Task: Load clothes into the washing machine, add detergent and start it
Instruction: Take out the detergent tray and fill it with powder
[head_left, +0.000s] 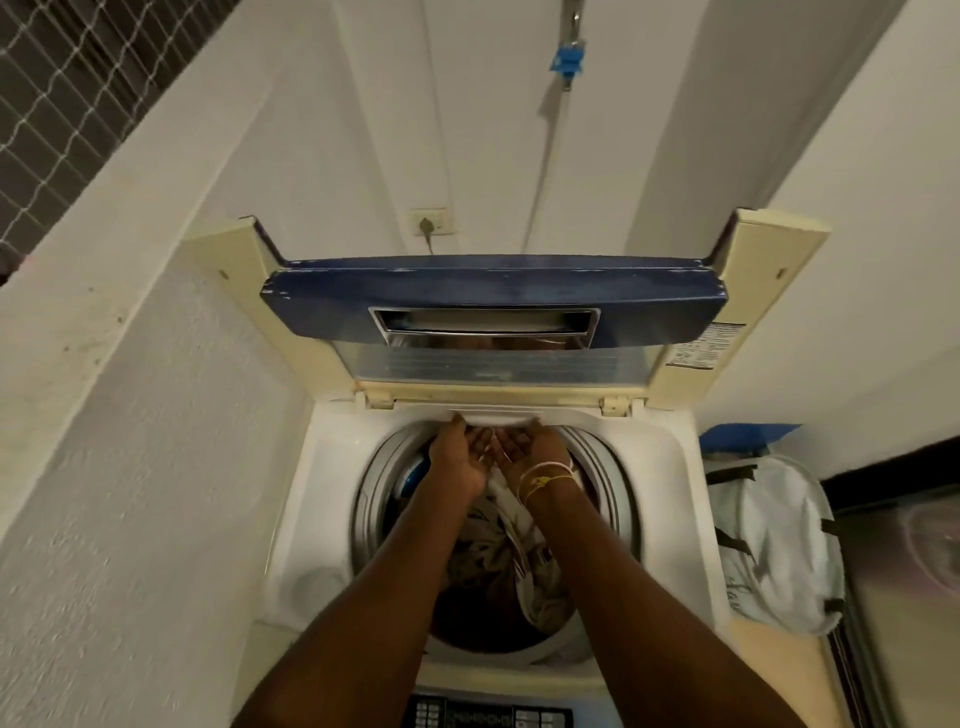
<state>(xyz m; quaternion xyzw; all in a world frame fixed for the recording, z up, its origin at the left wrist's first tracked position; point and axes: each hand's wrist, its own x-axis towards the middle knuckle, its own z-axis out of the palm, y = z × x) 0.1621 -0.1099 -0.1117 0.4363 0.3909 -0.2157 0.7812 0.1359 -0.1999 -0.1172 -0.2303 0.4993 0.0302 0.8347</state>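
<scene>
Head view, top-loading washing machine (291, 499) lid up, patterned clothes (498, 556) in drum, both hands (498, 449) open, cupped

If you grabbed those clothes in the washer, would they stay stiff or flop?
Probably flop: the clothes lie crumpled and folded in the drum. They would likely drape and trail when lifted. Probably not slippery, since they look like dry, soft fabric, though wetness is hard to tell.

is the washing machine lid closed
No, the blue lid stands folded up at the back, and clothes show in the open drum.
</scene>
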